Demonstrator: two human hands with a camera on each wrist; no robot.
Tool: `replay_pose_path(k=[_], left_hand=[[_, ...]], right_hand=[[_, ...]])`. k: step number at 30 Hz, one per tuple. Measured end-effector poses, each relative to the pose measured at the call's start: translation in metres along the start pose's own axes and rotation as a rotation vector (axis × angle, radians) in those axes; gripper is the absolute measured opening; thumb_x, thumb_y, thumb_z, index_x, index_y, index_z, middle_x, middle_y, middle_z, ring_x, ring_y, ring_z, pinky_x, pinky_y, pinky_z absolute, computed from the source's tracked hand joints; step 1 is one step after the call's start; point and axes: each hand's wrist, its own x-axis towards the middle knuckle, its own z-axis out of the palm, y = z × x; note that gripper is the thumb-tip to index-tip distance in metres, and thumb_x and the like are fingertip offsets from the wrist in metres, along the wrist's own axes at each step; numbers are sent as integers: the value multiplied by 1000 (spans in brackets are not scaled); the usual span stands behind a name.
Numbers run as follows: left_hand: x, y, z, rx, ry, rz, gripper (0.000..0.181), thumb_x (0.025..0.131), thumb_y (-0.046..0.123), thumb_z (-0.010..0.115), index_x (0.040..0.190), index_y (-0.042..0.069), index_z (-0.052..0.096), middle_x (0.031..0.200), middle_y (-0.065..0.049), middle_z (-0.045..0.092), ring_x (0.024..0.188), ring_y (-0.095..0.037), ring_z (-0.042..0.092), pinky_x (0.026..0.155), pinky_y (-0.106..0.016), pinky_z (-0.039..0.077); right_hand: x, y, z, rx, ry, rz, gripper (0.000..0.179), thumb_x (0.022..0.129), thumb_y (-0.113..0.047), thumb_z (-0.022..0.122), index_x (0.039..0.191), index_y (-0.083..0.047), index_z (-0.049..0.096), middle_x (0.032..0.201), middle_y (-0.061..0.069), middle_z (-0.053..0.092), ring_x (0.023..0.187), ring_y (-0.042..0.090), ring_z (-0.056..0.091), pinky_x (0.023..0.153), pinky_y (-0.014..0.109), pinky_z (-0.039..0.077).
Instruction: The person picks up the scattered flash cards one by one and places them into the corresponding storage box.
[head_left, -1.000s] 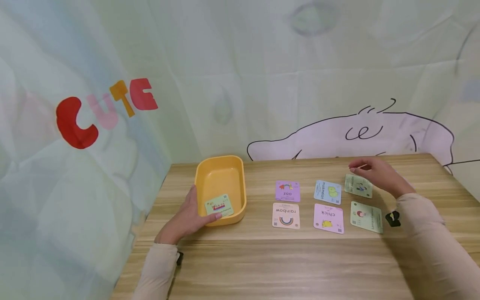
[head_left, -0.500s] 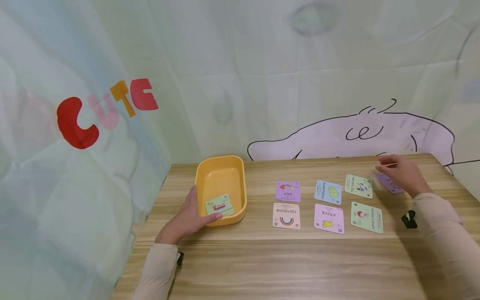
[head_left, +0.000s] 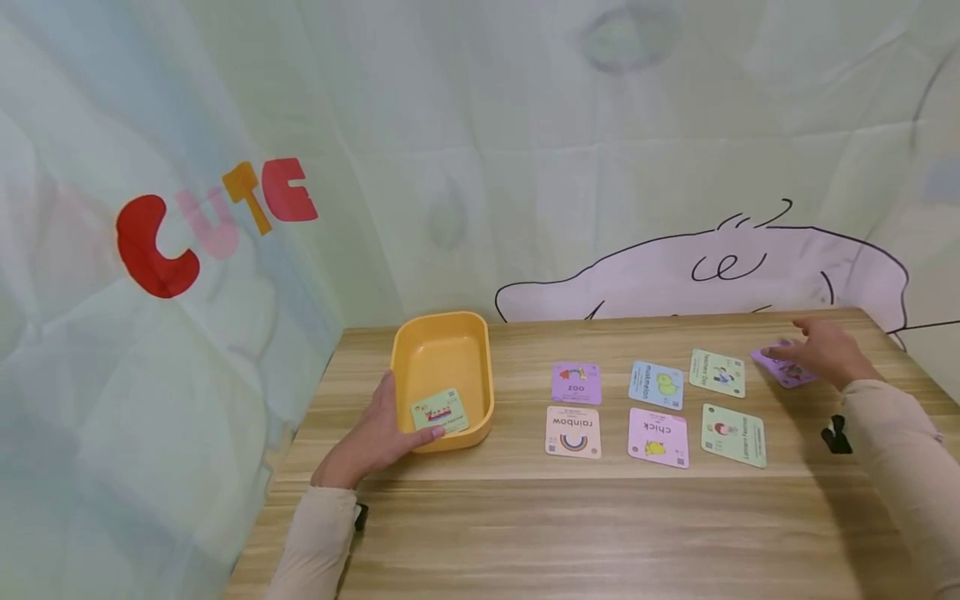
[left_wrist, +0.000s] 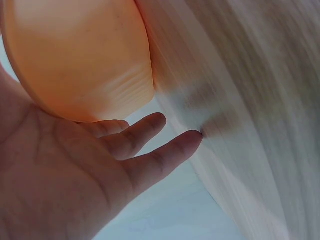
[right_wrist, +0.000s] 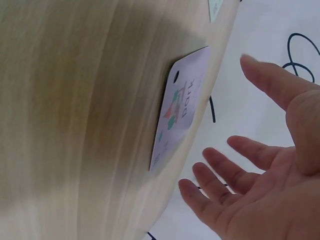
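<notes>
My left hand (head_left: 375, 435) holds the left side of a yellow plastic tray (head_left: 490, 392), its thumb lying across the front rim. In the left wrist view the fingers (left_wrist: 165, 160) lie along the outside of the tray. Inside it is a green picture card (head_left: 438, 412). At the far right, my right hand (head_left: 828, 350) hovers over a purple card (head_left: 776, 367), partly hiding it. The right wrist view shows this card, marked "park", on the table, with the right hand's fingers (right_wrist: 207, 197) spread apart and nothing between them.
Left of the purple card, two rows of cards lie on the wooden table (head_left: 570, 533): zoo (head_left: 576, 383), muskmelon (head_left: 656, 384) and Teachers' Day (head_left: 717, 372) behind; rainbow (head_left: 573, 432), chick (head_left: 657, 437) and Lantern Festival (head_left: 734, 435) in front. A printed cloth backdrop (head_left: 450, 208) stands behind.
My right hand has moved right from above the Teachers' Day card, set the purple park card down beside it and let go, its fingers spreading. The left hand and tray have stayed still.
</notes>
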Motion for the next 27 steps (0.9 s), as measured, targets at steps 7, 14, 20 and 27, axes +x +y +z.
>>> replay_pose_path(k=[7,14,20,27], left_hand=[[-2,-3,1,9,-1,2,123,77,56,83,159,8,6,153,-17,30,137,-33,35,116,-57,29],[0,-2,1,-9,1,17,122,75,57,84,159,11,8,150,-15,34,135,-31,36,115,-56,30],[2,-1,2,-4,-2,20,121,76,57,83,159,10,9,147,-15,35,133,-32,37,114,-56,31],[2,1,1,-6,4,20,119,77,55,83,158,10,10,146,-15,36,131,-32,38,113,-55,32]], right_hand=[[3,4,3,-30,-18,0,108,90,-58,67,142,26,23,135,52,29,120,67,35,100,72,37],[4,8,5,-68,-41,25,107,87,-54,70,138,30,26,136,53,27,122,70,30,102,74,33],[2,11,8,-69,-61,78,110,85,-55,72,138,29,25,134,53,24,119,71,27,101,76,31],[5,11,9,-46,-45,114,105,84,-55,74,136,26,33,120,46,33,106,60,33,92,70,38]])
